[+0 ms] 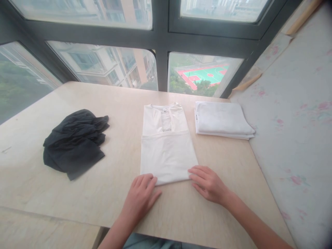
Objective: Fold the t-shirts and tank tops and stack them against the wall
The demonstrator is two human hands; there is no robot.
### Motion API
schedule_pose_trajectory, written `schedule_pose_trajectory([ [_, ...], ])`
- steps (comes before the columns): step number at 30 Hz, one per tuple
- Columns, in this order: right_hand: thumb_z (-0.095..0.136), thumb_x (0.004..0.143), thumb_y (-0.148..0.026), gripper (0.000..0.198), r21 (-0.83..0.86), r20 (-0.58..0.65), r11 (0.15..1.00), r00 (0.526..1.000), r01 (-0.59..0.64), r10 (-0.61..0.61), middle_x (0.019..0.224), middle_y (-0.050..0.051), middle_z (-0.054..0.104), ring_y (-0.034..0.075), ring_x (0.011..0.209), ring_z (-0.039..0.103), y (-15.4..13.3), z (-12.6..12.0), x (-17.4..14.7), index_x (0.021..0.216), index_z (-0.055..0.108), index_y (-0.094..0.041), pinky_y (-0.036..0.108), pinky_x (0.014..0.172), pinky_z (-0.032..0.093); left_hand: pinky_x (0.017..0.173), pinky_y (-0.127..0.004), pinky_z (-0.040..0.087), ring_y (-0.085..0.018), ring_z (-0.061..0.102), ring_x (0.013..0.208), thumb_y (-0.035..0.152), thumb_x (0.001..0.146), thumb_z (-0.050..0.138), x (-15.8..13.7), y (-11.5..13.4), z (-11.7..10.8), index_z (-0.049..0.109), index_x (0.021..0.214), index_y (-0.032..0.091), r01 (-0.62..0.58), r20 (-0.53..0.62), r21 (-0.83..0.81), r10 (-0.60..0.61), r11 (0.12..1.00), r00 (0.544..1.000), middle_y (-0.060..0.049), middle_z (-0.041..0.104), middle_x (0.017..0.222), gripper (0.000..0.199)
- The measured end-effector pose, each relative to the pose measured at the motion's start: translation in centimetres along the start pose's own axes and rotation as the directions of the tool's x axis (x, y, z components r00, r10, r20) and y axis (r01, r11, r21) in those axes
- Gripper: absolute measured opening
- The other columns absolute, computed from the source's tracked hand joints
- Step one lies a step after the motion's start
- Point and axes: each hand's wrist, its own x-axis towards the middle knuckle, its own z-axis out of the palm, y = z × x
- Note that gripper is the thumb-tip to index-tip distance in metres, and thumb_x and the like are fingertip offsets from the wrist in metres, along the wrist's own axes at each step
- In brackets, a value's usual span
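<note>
A white T-shirt [168, 152] lies partly folded in the middle of the tabletop, its collar pointing toward the window and its hem turned up over the lower part. My left hand [142, 190] rests at the near left corner of the shirt, fingertips on the cloth and thumb apart from the fingers. At the near right corner is my right hand [206, 183], its fingers stretched over the shirt's edge. Both hands are open and lie on the fabric without gripping it.
A crumpled black garment [75, 141] lies on the left of the pale tabletop [119, 207]. Folded white cloths [223, 119] are stacked at the right, near the flowered wall [293, 138]. Dark window frames [162, 62] border the table's far side.
</note>
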Motion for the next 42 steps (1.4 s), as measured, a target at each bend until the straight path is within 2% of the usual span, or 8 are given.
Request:
schedule_pose_trajectory([
  [5,0.047,0.092,-0.008,0.032,-0.060,-0.054,0.998,0.998,0.008,-0.011,0.118,0.011,0.070,0.022,0.114,0.063,0.8,0.2,-0.3,0.113,0.069,-0.020,0.041,0.092,0.054,0.088,-0.037,0.049,-0.023,0.060,0.100,0.004,0.087,0.046,-0.5,-1.2,-0.4,0.062,0.117,0.019,0.008,0.015,0.027,-0.009,1.000,1.000,-0.010,0.066,0.112,0.037],
  [9,0.048,0.094,-0.010,0.027,-0.008,-0.112,1.000,0.994,-0.005,0.004,0.109,0.010,0.072,0.020,0.106,0.066,1.5,0.6,0.3,0.109,0.068,-0.020,0.039,0.091,0.054,0.087,-0.037,0.050,-0.023,0.060,0.101,-0.002,0.081,0.043,0.2,-1.6,-0.6,0.062,0.116,0.019,0.006,0.056,0.025,-0.007,1.000,0.998,-0.011,0.065,0.113,0.045],
  [16,0.048,0.094,-0.022,0.021,0.270,-0.128,0.910,0.925,-0.315,0.358,0.093,0.007,0.073,0.018,0.085,0.069,1.7,1.1,1.8,0.097,0.068,-0.020,0.030,0.076,0.055,0.083,-0.040,0.049,-0.026,0.059,0.098,0.021,0.088,0.056,1.4,0.2,-0.6,0.059,0.117,0.018,0.129,0.080,0.073,-0.135,0.989,0.988,-0.011,0.063,0.112,0.029],
  [21,0.047,0.090,-0.022,0.021,0.417,-0.048,0.785,0.851,-0.458,0.522,0.083,0.004,0.071,0.016,0.072,0.065,1.8,0.7,3.3,0.088,0.068,-0.019,0.027,0.066,0.051,0.076,-0.036,0.046,-0.023,0.058,0.088,0.004,0.081,0.049,3.0,1.3,-0.5,0.060,0.109,0.018,0.212,0.088,0.135,-0.225,0.968,0.970,-0.009,0.064,0.100,0.034],
  [25,0.043,0.085,-0.010,0.025,0.399,-0.076,0.855,0.918,-0.330,0.390,0.082,0.004,0.069,0.016,0.078,0.065,2.1,0.5,3.0,0.080,0.066,-0.020,0.029,0.072,0.051,0.072,-0.034,0.046,-0.022,0.059,0.084,0.001,0.081,0.046,3.0,0.7,-0.5,0.062,0.102,0.019,0.221,0.079,0.127,-0.232,0.967,0.970,-0.007,0.065,0.094,0.032],
  [30,0.053,0.087,-0.011,0.022,0.175,-0.082,0.979,0.989,-0.104,0.120,0.098,0.008,0.069,0.021,0.094,0.064,2.3,0.6,1.2,0.102,0.067,-0.020,0.037,0.083,0.052,0.080,-0.036,0.050,-0.023,0.062,0.091,0.002,0.083,0.049,0.9,-0.8,0.0,0.065,0.102,0.019,0.172,-0.064,0.069,-0.167,0.983,0.984,-0.007,0.069,0.098,0.031],
  [35,0.047,0.090,-0.008,0.030,0.117,-0.186,0.983,0.969,-0.144,0.164,0.095,0.007,0.070,0.019,0.089,0.066,1.4,0.5,-0.6,0.111,0.065,-0.020,0.035,0.079,0.055,0.083,-0.034,0.052,-0.020,0.064,0.090,0.007,0.089,0.050,-1.4,-1.5,0.0,0.067,0.101,0.019,0.095,-0.229,-0.032,-0.100,0.995,0.968,-0.006,0.071,0.095,0.024],
  [42,0.051,0.092,-0.013,0.022,0.367,0.017,0.902,0.972,-0.226,0.236,0.096,0.006,0.070,0.017,0.091,0.068,-3.8,-5.3,-3.6,0.103,0.068,-0.024,0.029,0.079,0.056,0.095,-0.033,0.052,-0.016,0.067,0.090,0.015,0.091,0.055,-5.1,0.8,-5.0,0.068,0.097,0.025,-0.008,-0.248,-0.200,-0.043,0.980,0.968,-0.001,0.072,0.091,0.018],
])
